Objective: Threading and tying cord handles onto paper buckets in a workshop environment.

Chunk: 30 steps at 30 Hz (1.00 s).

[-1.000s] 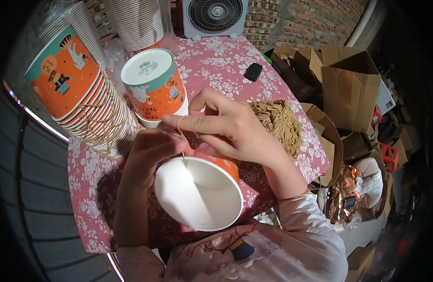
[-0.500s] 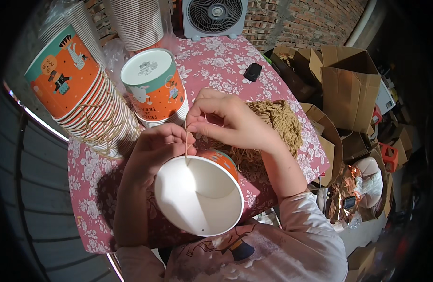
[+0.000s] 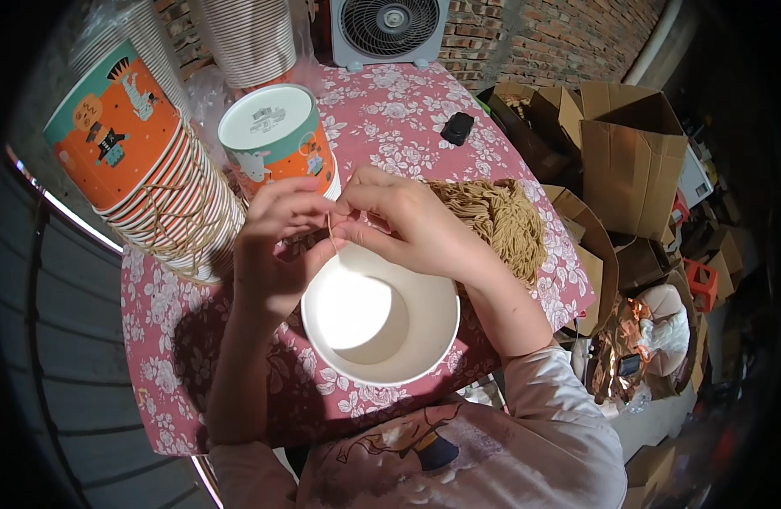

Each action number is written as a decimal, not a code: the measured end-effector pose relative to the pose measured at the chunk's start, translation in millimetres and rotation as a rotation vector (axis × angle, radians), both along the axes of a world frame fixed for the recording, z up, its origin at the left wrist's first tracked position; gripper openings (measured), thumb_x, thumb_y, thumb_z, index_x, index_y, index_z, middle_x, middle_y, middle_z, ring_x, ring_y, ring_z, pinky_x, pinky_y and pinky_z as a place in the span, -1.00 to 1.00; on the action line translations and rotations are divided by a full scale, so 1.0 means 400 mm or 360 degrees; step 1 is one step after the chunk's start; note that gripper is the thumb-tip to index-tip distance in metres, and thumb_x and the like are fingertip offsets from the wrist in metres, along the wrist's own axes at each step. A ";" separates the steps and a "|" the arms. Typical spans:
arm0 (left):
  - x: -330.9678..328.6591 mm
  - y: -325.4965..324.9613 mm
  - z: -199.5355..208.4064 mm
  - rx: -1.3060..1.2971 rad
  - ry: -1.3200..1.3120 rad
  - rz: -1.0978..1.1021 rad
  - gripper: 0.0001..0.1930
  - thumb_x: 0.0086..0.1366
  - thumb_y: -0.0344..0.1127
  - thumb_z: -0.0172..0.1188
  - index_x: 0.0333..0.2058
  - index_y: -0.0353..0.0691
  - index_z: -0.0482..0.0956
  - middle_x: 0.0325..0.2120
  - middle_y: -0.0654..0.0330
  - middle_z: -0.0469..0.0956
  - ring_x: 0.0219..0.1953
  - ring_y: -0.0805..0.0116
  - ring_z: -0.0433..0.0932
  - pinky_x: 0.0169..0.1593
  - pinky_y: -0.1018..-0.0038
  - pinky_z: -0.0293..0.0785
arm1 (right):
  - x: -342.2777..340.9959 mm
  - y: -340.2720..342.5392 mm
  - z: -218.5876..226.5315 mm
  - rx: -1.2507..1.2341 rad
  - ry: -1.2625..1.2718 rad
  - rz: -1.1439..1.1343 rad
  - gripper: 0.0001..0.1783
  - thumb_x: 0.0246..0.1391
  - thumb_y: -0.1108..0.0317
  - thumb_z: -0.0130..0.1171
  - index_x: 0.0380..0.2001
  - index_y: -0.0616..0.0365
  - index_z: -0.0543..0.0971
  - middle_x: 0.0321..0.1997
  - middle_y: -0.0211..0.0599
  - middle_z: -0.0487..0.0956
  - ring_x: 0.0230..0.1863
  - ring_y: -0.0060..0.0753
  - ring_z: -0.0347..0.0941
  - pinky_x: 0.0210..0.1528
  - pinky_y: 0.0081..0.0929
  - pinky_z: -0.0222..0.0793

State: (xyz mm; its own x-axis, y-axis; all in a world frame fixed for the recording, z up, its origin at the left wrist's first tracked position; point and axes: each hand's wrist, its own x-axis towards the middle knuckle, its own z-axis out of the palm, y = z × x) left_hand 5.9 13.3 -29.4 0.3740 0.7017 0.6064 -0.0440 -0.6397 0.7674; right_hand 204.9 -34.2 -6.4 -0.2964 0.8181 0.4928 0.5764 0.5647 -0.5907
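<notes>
A white-lined paper bucket (image 3: 429, 327) sits in front of me with its mouth facing up and sunlight on its inside. At its far rim my left hand (image 3: 276, 250) and my right hand (image 3: 403, 222) meet, fingertips nearly touching. A thin tan cord (image 3: 329, 226) runs between them, pinched by the thumb and fingers of each hand. Where it joins the bucket is hidden by my fingers. Beyond my right forearm lies a thick bundle of tan cords (image 3: 496, 222).
Left stands a stack of nested orange buckets (image 3: 119, 140) with cords draped over it. Behind my hands is an upside-down bucket (image 3: 276, 144); another stack (image 3: 246, 47) is farther back. A fan (image 3: 389, 34) and a small black object (image 3: 457, 129) are on the table. Cardboard boxes (image 3: 619, 174) fill the right.
The bucket has shifted right and away from me, and its mouth has tipped more upward. My left hand has risen, and less cord shows between my fingers.
</notes>
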 end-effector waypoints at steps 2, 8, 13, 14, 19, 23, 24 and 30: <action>-0.012 0.008 0.008 0.0137 0.0074 -0.0068 -0.77 0.09 -0.61 0.44 -0.24 -0.28 0.72 -0.05 0.10 0.60 -0.29 0.39 0.68 -0.21 0.50 0.62 | 0.006 0.005 -0.005 0.0006 -0.0025 -0.0006 -0.82 0.18 0.37 0.29 -0.25 0.27 0.62 -0.35 -0.18 0.48 -0.29 -0.16 0.48 -0.24 -0.28 0.37; -0.051 0.050 0.002 0.0394 0.0328 -0.0209 -0.80 0.11 -0.61 0.42 -0.28 -0.24 0.73 -0.17 0.07 0.69 -0.30 0.40 0.68 -0.27 0.52 0.60 | 0.010 0.019 -0.016 -0.0176 -0.0032 0.0074 -0.81 0.18 0.35 0.30 -0.28 0.28 0.60 -0.36 -0.17 0.49 -0.32 -0.14 0.47 -0.26 -0.27 0.36; -0.069 0.067 -0.007 0.0363 0.0351 -0.0236 -0.82 0.11 -0.62 0.37 -0.29 -0.26 0.70 -0.27 0.10 0.70 -0.36 0.41 0.67 -0.35 0.54 0.56 | -0.001 0.014 -0.008 -0.0199 0.0002 0.0092 -0.80 0.19 0.33 0.30 -0.30 0.28 0.60 -0.36 -0.19 0.49 -0.34 -0.20 0.46 -0.28 -0.30 0.35; -0.071 0.064 -0.007 0.0361 0.0351 -0.0231 -0.82 0.11 -0.62 0.37 -0.29 -0.26 0.70 -0.27 0.10 0.70 -0.36 0.41 0.67 -0.35 0.54 0.56 | -0.005 0.011 -0.003 -0.0200 0.0001 0.0098 -0.80 0.19 0.33 0.30 -0.30 0.28 0.60 -0.36 -0.19 0.49 -0.34 -0.20 0.46 -0.28 -0.30 0.35; -0.076 0.067 -0.005 0.0295 0.0397 -0.0321 -0.83 0.07 -0.60 0.34 -0.33 -0.27 0.64 -0.33 0.13 0.69 -0.43 0.51 0.61 -0.40 0.56 0.51 | -0.005 0.009 0.000 -0.0256 -0.0050 0.0097 -0.80 0.17 0.34 0.32 -0.31 0.28 0.61 -0.35 -0.20 0.50 -0.35 -0.25 0.46 -0.28 -0.33 0.35; -0.077 0.074 -0.018 0.0227 0.0308 -0.0406 -0.85 0.07 -0.61 0.33 -0.35 -0.29 0.63 -0.35 0.17 0.68 -0.45 0.59 0.57 -0.41 0.59 0.49 | 0.001 0.021 -0.018 -0.0206 0.0005 0.0141 -0.82 0.17 0.35 0.31 -0.31 0.27 0.61 -0.36 -0.23 0.51 -0.35 -0.29 0.46 -0.28 -0.37 0.36; -0.079 0.074 -0.020 0.0132 0.0314 -0.0434 -0.87 0.09 -0.60 0.32 -0.36 -0.30 0.62 -0.37 0.20 0.67 -0.46 0.62 0.55 -0.42 0.60 0.48 | -0.001 0.021 -0.018 -0.0268 0.0057 0.0146 -0.82 0.17 0.35 0.31 -0.31 0.27 0.61 -0.36 -0.25 0.51 -0.35 -0.31 0.47 -0.27 -0.38 0.37; -0.100 0.082 -0.041 -0.0263 0.0386 -0.0442 -0.96 0.16 -0.55 0.28 -0.40 -0.33 0.61 -0.45 0.29 0.63 -0.50 0.67 0.51 -0.43 0.67 0.42 | -0.020 0.022 -0.035 -0.0245 0.0090 0.0100 -0.83 0.17 0.35 0.30 -0.30 0.25 0.63 -0.34 -0.28 0.52 -0.34 -0.37 0.48 -0.28 -0.41 0.38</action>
